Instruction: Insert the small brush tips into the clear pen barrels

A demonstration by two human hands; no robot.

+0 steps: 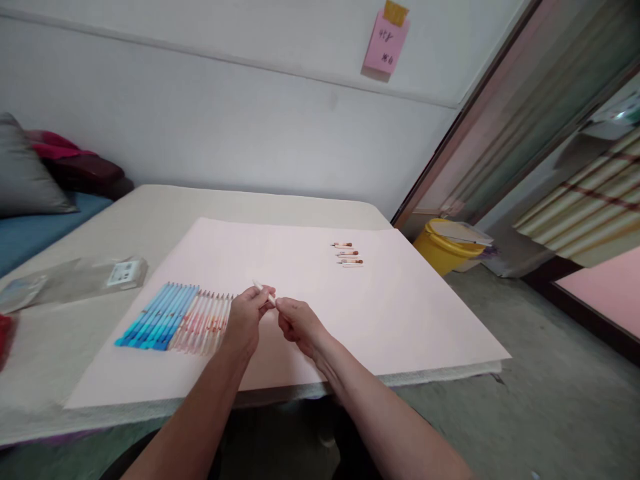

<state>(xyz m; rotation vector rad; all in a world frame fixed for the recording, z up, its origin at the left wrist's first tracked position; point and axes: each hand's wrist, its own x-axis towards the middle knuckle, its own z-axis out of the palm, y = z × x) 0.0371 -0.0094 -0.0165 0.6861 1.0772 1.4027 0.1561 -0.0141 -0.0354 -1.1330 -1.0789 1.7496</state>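
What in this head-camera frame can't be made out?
- Thin white pen: mostly hidden by left hand and right hand.
- Pink sticky note: writing too small.
- Red object: cut by left edge.
- Small capped pieces: too small to identify.

head cam | looks forward and down | close over hands (273,320) | table (75,360) fills mid-frame

1. A sheet (300,267) lies on the table (75,333).
2. A row of pens (175,325) lies on its left part.
3. Small caps (347,254) lie far right, behind.
4. A packet (75,280) lies left of the sheet.
5. A bucket (440,250) stands right of the table.
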